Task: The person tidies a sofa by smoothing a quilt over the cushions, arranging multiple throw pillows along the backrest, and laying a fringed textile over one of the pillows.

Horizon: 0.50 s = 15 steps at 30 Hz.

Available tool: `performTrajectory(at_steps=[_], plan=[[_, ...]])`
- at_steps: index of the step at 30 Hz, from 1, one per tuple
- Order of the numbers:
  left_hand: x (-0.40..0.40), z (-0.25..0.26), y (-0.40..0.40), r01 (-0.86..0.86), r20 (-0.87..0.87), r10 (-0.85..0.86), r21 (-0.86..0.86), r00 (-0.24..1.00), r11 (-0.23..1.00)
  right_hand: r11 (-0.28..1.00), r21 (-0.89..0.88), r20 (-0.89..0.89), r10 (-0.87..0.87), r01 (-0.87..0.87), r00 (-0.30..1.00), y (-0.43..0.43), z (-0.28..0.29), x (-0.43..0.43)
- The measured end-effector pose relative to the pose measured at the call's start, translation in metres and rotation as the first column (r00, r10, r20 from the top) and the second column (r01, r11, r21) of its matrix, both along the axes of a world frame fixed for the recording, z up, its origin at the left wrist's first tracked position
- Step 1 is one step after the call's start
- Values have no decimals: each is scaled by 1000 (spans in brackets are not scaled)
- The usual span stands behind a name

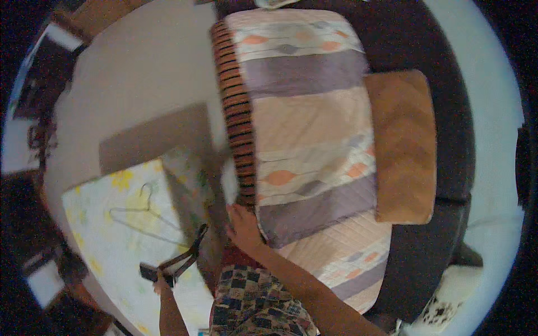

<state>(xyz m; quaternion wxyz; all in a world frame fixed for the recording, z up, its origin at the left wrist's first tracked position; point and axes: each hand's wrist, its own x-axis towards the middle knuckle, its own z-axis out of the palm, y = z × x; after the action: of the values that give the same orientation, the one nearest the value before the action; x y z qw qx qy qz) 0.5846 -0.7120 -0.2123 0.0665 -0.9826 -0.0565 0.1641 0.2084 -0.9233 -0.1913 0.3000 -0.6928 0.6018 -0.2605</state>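
My left hand (162, 283) grips a dark object with a dark strap (187, 256), low over a table with a floral cover; what the object is I cannot tell. On that white and yellow tablecloth (96, 235), a little above the hand, lies a thin wire clothes hanger (145, 210). My right hand (243, 227) rests at the near end of a striped orange-brown and black textile edge (237, 126), fingers spread somewhat, beside a quilted cover (315, 126) with beige, purple and white bands. Whether its fingers pinch the cloth is unclear.
The quilted cover lies over a dark sofa (403, 38). A brown cushion or folded cloth (403, 147) lies along its right side. Pale floor (143, 71) stretches at the upper left, with a brown mat or shadow (155, 134) behind the table. Dark furniture stands at the far left.
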Motion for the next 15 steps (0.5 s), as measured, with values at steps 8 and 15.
performTrajectory(at_steps=[8, 15], plan=[[-42, 21, -35, 559, 415, -550, 114, 725, 822, 770, -533, -683, -637, 352, 357, -24, 56, -382], [-113, 44, -72, 969, 430, -869, -132, 244, 207, 464, -253, -609, -758, 849, 233, 22, 128, -555]])
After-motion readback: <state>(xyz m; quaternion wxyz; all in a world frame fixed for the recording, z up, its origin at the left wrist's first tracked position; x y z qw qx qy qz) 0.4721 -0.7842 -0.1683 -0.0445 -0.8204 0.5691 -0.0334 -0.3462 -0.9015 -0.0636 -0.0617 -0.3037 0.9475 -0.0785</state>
